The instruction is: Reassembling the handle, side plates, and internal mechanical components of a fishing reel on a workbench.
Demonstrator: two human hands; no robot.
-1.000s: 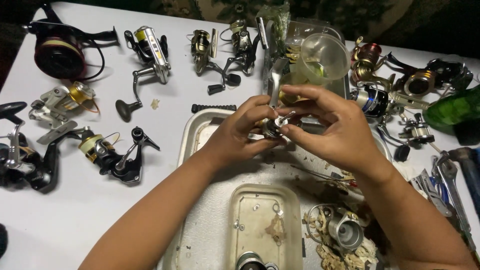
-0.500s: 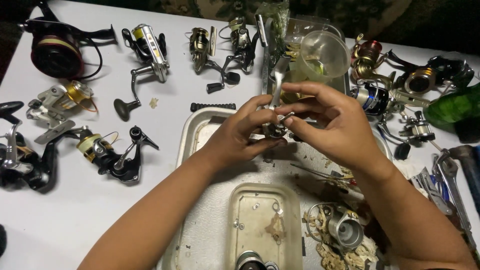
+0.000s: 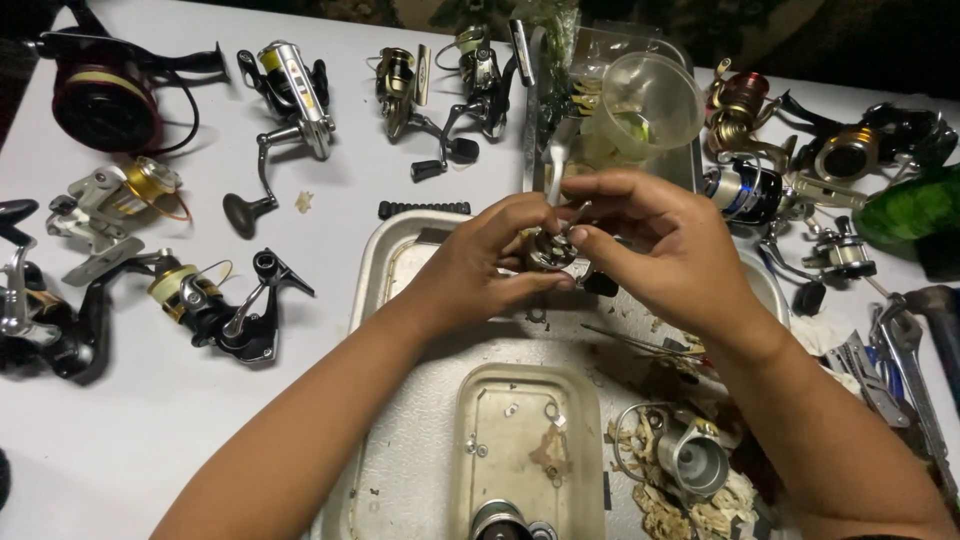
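Over the far end of the metal tray point(image 3: 395, 262), near the middle of the white table point(image 3: 150, 420), both hands meet on a small silver reel part point(image 3: 551, 248). Left hand point(image 3: 480, 268) cups it from below and the side, thumb along the bottom, fingers curled narrow around it. Right hand point(image 3: 655, 245) pinches it from the right with thumb and fingertips, other fingers arched over the top; a pale handle stem point(image 3: 556, 162) sticks up behind the fingers, whether it is joined to the part cannot be told. The part is held above the tray, not resting on it. Inside the tray, toward the near edge, sits a smaller rectangular metal dish point(image 3: 528, 440) with washers and bits in it, and to its right a silver spool point(image 3: 693, 458) on a heap of dirty scraps. At the far edge of the table beyond the hands, a clear plastic cup point(image 3: 655, 100) sits in a second tray. Along the far edge lie a big red-and-black reel point(image 3: 105, 100), a silver-and-yellow spinning reel point(image 3: 295, 90) and a gold-toned reel point(image 3: 405, 85). Left edge: a grey-and-gold reel point(image 3: 120, 200) and a black reel with yellow line point(image 3: 215, 305). Right side: a blue-and-silver spool reel point(image 3: 745, 190), a green bottle point(image 3: 915, 210), and wrenches point(image 3: 905, 365) near the right edge.
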